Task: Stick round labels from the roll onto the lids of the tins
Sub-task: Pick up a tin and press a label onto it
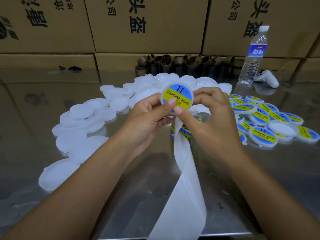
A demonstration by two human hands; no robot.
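While stacked cardboard boxes [147, 23] are standing as a wall at the back, the shiny steel table [121, 170] is carrying everything else. Plain white lids [83, 115] are lying in a wide heap across its left and middle, and labelled lids [263, 125] are piling up on the right. A long pale backing strip [183, 179] is trailing toward the near edge from the roll of labels [186, 132], which is sitting on the table just beneath the hands. A water bottle [252, 54] is standing at the far right. The left hand [147, 116] and the right hand [213, 115] are each pinching one held lid [162, 99] between thumb and curled fingers above the roll, with both thumbs pressing on its blue-and-yellow label [180, 94].
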